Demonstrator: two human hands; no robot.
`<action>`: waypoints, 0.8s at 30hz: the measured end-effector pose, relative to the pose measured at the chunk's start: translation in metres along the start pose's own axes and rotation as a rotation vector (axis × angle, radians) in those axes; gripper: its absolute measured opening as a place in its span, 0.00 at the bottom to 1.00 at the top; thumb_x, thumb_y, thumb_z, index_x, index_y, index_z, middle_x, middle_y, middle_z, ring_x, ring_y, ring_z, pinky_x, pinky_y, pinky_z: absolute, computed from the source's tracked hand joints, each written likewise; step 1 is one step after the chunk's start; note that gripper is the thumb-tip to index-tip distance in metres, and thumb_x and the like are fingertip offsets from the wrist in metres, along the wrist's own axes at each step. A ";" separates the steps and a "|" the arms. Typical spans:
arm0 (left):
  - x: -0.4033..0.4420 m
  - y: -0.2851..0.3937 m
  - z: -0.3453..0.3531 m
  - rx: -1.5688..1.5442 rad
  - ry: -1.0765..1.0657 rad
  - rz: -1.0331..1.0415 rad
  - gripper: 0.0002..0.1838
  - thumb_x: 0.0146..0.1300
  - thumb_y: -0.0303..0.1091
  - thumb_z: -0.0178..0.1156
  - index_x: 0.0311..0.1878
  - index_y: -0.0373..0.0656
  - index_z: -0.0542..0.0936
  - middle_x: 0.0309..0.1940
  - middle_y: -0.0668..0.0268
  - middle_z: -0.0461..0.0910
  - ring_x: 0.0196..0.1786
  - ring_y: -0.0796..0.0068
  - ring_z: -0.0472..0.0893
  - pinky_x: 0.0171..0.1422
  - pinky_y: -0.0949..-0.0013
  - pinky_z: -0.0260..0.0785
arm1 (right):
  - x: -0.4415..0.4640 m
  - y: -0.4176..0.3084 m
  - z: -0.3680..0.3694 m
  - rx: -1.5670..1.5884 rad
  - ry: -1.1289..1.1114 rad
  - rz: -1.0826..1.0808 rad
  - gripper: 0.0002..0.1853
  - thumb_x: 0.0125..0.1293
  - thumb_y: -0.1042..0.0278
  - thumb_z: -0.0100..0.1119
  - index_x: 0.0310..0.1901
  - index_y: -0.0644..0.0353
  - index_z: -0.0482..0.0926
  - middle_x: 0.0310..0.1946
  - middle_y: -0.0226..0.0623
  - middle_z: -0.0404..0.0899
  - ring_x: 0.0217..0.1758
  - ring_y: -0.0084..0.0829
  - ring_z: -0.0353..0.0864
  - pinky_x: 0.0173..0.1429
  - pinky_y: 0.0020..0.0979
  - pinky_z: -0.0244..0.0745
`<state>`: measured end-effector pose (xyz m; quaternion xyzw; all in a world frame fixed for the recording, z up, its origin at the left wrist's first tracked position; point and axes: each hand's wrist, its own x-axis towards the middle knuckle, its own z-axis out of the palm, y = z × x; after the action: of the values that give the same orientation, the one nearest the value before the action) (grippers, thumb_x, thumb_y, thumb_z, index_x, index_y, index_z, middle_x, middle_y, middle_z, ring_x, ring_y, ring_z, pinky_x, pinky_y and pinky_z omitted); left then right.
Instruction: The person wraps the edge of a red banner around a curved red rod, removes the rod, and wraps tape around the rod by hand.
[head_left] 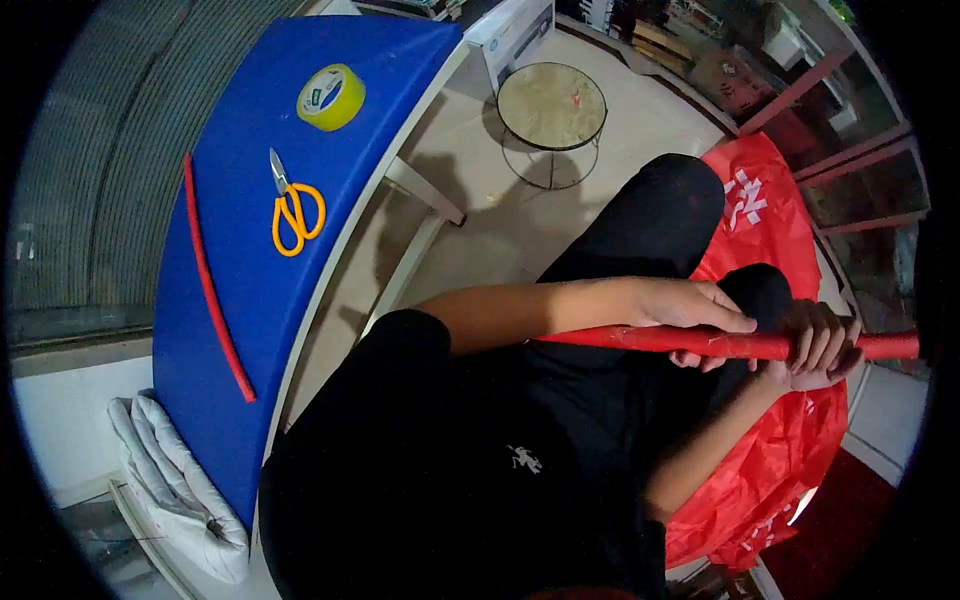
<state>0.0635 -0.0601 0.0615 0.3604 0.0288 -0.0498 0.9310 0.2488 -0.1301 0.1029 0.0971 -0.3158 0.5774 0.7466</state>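
Observation:
A long, narrow red roll (630, 338) lies across my lap, tapering to a point at its left end. My left hand (695, 308) grips it near the middle, with the thumb on one side and fingertips showing below. Further along towards the right end, my right hand (822, 342) has its fingers wrapped round the roll. Whether the roll is plastic or cloth, I cannot tell. Beneath my arms and knees spreads a crumpled red sheet (760, 460) with white markings.
To the left is a blue-topped table (330, 190) holding yellow-handled scissors (292, 210), a roll of yellow tape (331, 98) and a thin red stick (212, 290). Folded white cloth (180, 490) is at its near corner. A round stool (552, 105) stands on the floor beyond.

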 end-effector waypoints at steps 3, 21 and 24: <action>-0.002 -0.004 -0.005 0.153 -0.005 -0.004 0.25 0.78 0.53 0.46 0.53 0.41 0.81 0.25 0.66 0.80 0.20 0.78 0.75 0.25 0.74 0.69 | -0.017 0.001 0.009 -0.179 0.051 0.005 0.16 0.72 0.62 0.55 0.25 0.55 0.66 0.16 0.27 0.67 0.20 0.17 0.70 0.33 0.20 0.72; -0.375 0.098 -0.135 1.872 2.182 -0.283 0.35 0.58 0.64 0.65 0.51 0.37 0.81 0.47 0.49 0.83 0.53 0.48 0.82 0.62 0.51 0.69 | -0.176 0.029 0.078 -1.082 1.359 1.203 0.45 0.70 0.25 0.34 0.11 0.59 0.73 0.05 0.32 0.66 0.04 0.23 0.61 0.09 0.20 0.53; -0.378 0.092 -0.139 1.761 2.087 -0.348 0.35 0.59 0.64 0.64 0.49 0.37 0.83 0.45 0.47 0.85 0.55 0.49 0.82 0.66 0.51 0.67 | -0.170 0.023 0.082 -1.213 1.140 1.306 0.47 0.73 0.27 0.30 0.13 0.63 0.76 0.05 0.33 0.68 0.05 0.22 0.63 0.11 0.21 0.55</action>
<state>-0.3036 0.1283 0.0543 0.6876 0.7115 0.1248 -0.0740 0.1753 -0.3009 0.0623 -0.7663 -0.1452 0.5726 0.2527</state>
